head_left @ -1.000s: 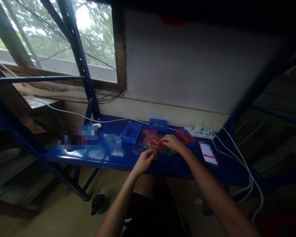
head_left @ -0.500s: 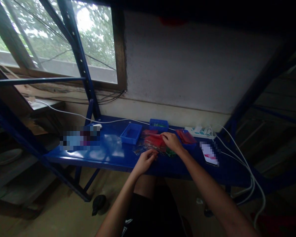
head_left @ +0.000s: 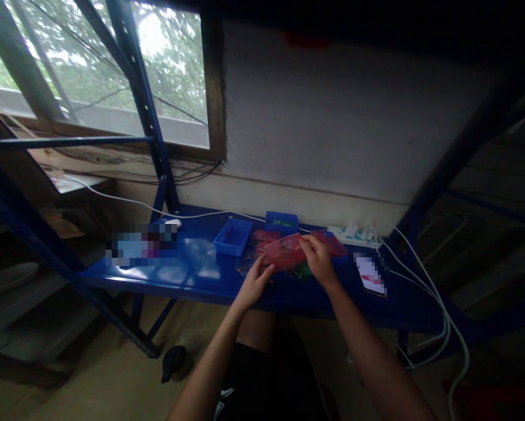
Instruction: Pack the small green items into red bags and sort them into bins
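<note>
red bag (head_left: 284, 251): over loose packets (head_left: 265, 235) on desk (head_left: 192, 257) | right hand (head_left: 319, 262): fingers clamped on bag's 3 o'clock end | left hand (head_left: 251, 285): at 8 o'clock corner, finger closure unclear | likely risk: thin film slipping, or clinging packets dragging along

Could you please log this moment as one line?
left hand: fingers at left edge of red bag | right hand: gripping its right end | nearby: blue trays, phone
</note>
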The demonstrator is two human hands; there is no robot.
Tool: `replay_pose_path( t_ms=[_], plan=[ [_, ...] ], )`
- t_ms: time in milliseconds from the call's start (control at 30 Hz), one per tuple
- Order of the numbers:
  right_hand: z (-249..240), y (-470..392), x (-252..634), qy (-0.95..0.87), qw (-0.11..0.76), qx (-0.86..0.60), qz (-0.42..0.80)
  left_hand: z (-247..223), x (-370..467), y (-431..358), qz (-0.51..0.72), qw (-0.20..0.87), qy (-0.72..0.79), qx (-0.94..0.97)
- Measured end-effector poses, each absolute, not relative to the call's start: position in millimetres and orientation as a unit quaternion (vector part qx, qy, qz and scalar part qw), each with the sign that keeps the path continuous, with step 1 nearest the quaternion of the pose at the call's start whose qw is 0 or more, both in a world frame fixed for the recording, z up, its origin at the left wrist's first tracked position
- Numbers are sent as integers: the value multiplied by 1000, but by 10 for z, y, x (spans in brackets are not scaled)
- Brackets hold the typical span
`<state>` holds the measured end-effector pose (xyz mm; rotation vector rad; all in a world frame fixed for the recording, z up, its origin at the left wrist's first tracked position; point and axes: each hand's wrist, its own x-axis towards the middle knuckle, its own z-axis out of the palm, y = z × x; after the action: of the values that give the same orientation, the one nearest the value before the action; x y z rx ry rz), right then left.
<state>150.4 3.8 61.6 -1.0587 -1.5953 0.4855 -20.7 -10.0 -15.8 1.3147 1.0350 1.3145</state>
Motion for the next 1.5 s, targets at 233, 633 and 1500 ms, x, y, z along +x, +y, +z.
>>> replay_pose_path(
  t_ms=[233, 633, 1500],
  plan=[
    [293, -161, 1434, -608, 576, -454, 302, -117, -251, -130, 480, 441, 386, 653],
    [-145, -206, 1504, -513, 563, -424, 489, -123, -252, -150, 457, 404, 407, 680],
    [-149, -218, 1488, -512, 572, -449, 458, -217, -272, -67, 463, 486, 350, 654]
  ],
)
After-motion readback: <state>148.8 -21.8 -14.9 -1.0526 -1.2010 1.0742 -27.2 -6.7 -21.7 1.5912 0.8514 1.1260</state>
